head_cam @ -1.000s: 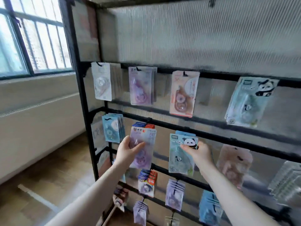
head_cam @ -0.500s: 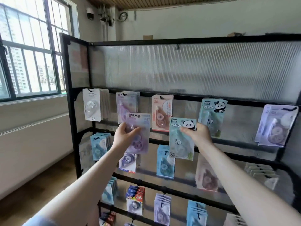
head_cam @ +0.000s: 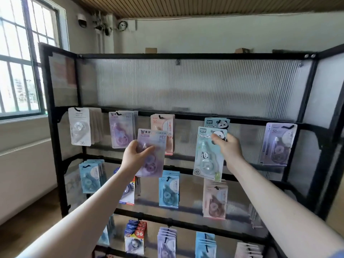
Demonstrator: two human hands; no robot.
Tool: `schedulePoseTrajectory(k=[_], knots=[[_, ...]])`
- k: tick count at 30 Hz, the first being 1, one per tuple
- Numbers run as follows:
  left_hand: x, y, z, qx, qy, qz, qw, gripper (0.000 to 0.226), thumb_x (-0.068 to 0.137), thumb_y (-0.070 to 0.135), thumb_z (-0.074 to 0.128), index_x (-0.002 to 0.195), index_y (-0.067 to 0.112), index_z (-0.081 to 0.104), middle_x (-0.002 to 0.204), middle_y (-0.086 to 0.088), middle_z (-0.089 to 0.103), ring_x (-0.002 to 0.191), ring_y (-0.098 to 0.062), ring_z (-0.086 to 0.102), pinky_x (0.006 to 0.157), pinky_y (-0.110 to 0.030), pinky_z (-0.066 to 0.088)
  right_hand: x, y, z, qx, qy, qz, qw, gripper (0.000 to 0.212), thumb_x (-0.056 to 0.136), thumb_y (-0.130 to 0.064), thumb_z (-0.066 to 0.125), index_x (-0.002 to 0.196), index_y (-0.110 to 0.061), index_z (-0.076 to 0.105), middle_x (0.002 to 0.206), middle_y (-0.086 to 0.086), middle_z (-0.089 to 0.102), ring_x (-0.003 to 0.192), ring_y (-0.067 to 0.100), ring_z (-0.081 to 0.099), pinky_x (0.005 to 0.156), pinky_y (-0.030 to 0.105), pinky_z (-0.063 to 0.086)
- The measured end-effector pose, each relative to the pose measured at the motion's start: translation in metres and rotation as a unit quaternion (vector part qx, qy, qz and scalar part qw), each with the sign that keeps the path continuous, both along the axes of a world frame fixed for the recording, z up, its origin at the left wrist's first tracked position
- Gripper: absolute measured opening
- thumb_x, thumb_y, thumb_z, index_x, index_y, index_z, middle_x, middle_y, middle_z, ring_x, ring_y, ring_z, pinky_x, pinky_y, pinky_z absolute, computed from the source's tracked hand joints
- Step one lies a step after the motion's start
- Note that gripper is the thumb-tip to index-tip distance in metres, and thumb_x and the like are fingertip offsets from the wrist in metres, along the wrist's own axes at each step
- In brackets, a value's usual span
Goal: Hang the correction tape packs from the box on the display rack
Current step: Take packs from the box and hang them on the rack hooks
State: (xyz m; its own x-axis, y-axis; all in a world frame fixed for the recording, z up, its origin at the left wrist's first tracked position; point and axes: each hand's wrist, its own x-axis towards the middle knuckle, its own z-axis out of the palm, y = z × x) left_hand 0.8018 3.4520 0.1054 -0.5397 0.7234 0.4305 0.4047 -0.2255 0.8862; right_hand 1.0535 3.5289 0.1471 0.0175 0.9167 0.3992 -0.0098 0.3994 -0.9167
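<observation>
Gripping upright packs, left hand (head_cam: 136, 157) holds purple pack (head_cam: 151, 152), right hand (head_cam: 228, 147) pinches panda pack (head_cam: 208, 155).

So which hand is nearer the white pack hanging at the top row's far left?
Left. The left hand, gripping a purple pack, is right of and slightly below the white pack. The right hand, holding a panda pack, is much farther right.

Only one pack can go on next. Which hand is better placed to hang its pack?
Probably the right hand: its panda pack overlaps the hung panda pack. The left hand's purple pack sits right of its matching stack.
</observation>
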Motion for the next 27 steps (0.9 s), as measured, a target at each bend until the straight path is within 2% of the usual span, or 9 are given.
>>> schedulePoseTrajectory(k=[4,7,12,16,18,20,22,25,27], knots=[[0.008,0.004,0.003,-0.006,0.018,-0.001,1.0,0.034,0.08,0.024,0.075,0.086,0.002,0.05,0.079,-0.01,0.049,0.073,-0.019,0.046,0.065,-0.033,0.044,0.011,0.01,0.008,-0.002,0.021,0.0,1.0,0.012,0.089,-0.021,0.065,0.086,-0.009,0.063,0.087,0.002,0.061,0.068,0.006,0.051,0.059,0.019,0.039],[0.014,0.007,0.006,0.002,0.022,0.0,1.0,0.032,0.081,0.022,0.074,0.085,0.004,0.048,0.079,-0.009,0.05,0.073,-0.018,0.047,0.061,-0.028,0.042,0.015,0.017,0.014,0.008,0.031,-0.003,0.999,0.02,0.087,-0.019,0.067,0.083,0.001,0.062,0.077,0.003,0.056,0.064,0.011,0.046,0.053,0.017,0.036],[0.017,0.015,0.007,-0.003,0.014,0.005,1.0,0.041,0.08,0.025,0.076,0.096,-0.005,0.053,0.097,-0.023,0.061,0.082,-0.025,0.058,0.076,-0.046,0.054,0.022,0.03,0.023,0.041,0.022,-0.011,0.999,0.011,0.085,-0.013,0.067,0.081,-0.005,0.062,0.077,0.005,0.059,0.07,0.013,0.053,0.061,0.02,0.041],[0.021,0.019,0.007,-0.009,0.019,0.006,1.0,0.035,0.079,0.025,0.076,0.089,0.001,0.052,0.089,-0.018,0.06,0.081,-0.027,0.059,0.069,-0.038,0.052,0.027,0.042,0.03,0.045,0.042,-0.024,0.998,0.034,0.085,-0.015,0.065,0.095,0.015,0.055,0.079,0.008,0.056,0.07,0.014,0.053,0.062,0.024,0.039],[0.023,0.021,0.007,-0.011,0.022,0.009,1.0,0.034,0.079,0.024,0.076,0.088,0.002,0.052,0.086,-0.013,0.058,0.08,-0.023,0.057,0.066,-0.035,0.05,0.029,0.049,0.032,0.044,0.041,-0.028,0.998,0.027,0.084,-0.014,0.066,0.085,0.01,0.056,0.076,0.007,0.054,0.067,0.01,0.053,0.056,0.019,0.038],[0.025,0.024,0.006,-0.012,0.018,0.009,1.0,0.036,0.079,0.023,0.077,0.093,-0.001,0.054,0.09,-0.018,0.061,0.081,-0.024,0.058,0.072,-0.043,0.053,0.03,0.053,0.034,0.041,0.034,-0.031,0.998,0.015,0.083,-0.011,0.067,0.075,-0.004,0.056,0.069,0.003,0.053,0.051,0.0,0.051,0.047,0.011,0.036],[0.026,0.025,0.006,-0.014,0.019,0.009,1.0,0.034,0.079,0.023,0.077,0.091,0.001,0.054,0.093,-0.019,0.062,0.081,-0.024,0.058,0.075,-0.045,0.053,0.029,0.057,0.035,0.042,0.028,-0.033,0.998,0.014,0.082,-0.008,0.068,0.073,-0.008,0.056,0.065,0.001,0.053,0.041,-0.006,0.047,0.044,0.012,0.037],[0.029,0.029,0.005,-0.012,0.023,0.008,1.0,0.028,0.08,0.022,0.076,0.078,0.013,0.049,0.082,-0.007,0.059,0.076,-0.019,0.056,0.062,-0.031,0.049,0.029,0.064,0.034,0.049,0.014,-0.042,0.998,0.018,0.079,-0.01,0.069,0.071,-0.008,0.053,0.061,0.0,0.047,0.044,0.001,0.043,0.049,0.021,0.032],[0.031,0.031,0.005,-0.009,0.024,0.009,1.0,0.029,0.081,0.021,0.075,0.075,0.017,0.046,0.078,-0.001,0.056,0.073,-0.016,0.056,0.058,-0.024,0.044,0.026,0.066,0.035,0.059,0.011,-0.037,0.998,0.018,0.079,-0.008,0.069,0.068,-0.01,0.056,0.064,0.001,0.053,0.056,0.008,0.048,0.056,0.024,0.038]])
